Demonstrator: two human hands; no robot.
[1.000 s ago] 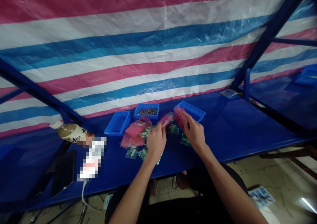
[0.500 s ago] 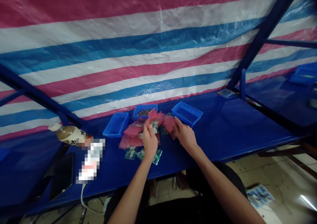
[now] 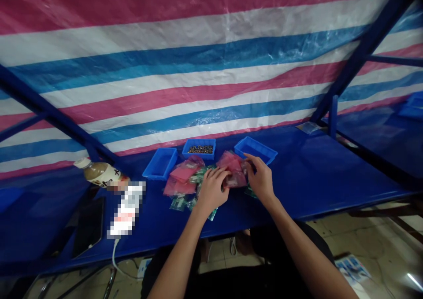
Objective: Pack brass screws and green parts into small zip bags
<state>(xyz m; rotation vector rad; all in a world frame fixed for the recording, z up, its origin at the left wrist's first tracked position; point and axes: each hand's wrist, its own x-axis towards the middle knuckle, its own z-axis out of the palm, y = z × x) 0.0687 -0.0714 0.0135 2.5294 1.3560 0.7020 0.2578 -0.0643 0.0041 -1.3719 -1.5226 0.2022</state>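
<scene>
My left hand (image 3: pixel 213 189) lies over green packets (image 3: pixel 178 203) and the edge of a heap of pink plastic bags (image 3: pixel 180 180). Its fingers reach toward a second bunch of pink bags (image 3: pixel 234 175). My right hand (image 3: pixel 261 179) has its fingertips pressed on that bunch beside a blue plastic tray (image 3: pixel 255 149). Another blue tray (image 3: pixel 198 143) holds dark screws, and a third blue tray (image 3: pixel 161 163) stands to the left. I cannot tell whether my left hand grips anything.
A bottle of brown drink (image 3: pixel 102 174) lies at the left, near a blurred white object (image 3: pixel 127 211) and a black tablet (image 3: pixel 88 226). A blue metal frame and striped tarpaulin (image 3: pixel 211 70) rise behind the blue table (image 3: pixel 297 180). A tiled floor lies below.
The pink bags once raised in my hands now lie lower, on the table between them. My hands have come closer together, and the view has shifted slightly.
</scene>
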